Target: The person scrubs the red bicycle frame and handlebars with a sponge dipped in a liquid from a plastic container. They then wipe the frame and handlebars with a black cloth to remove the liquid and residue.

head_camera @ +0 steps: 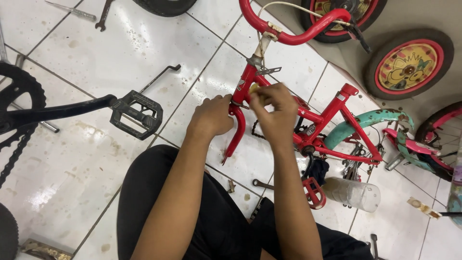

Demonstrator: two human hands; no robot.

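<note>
A small red bicycle frame (332,113) lies on the white tiled floor, its red handlebar (293,33) pointing away from me. My left hand (211,115) grips the top of the red fork (236,132) beside the head tube. My right hand (274,110) is closed on something small and pale at the head tube (246,82); what it is I cannot tell. My knees in black trousers (154,192) fill the bottom of the view.
A black pedal (136,114) on a crank with chainring (19,106) reaches in from the left. Wrenches (262,184), a hex key (161,77) and a clear plastic jar (353,193) lie on the floor. At right are a teal frame (365,120), small wheels (409,65) and a red pedal (314,192).
</note>
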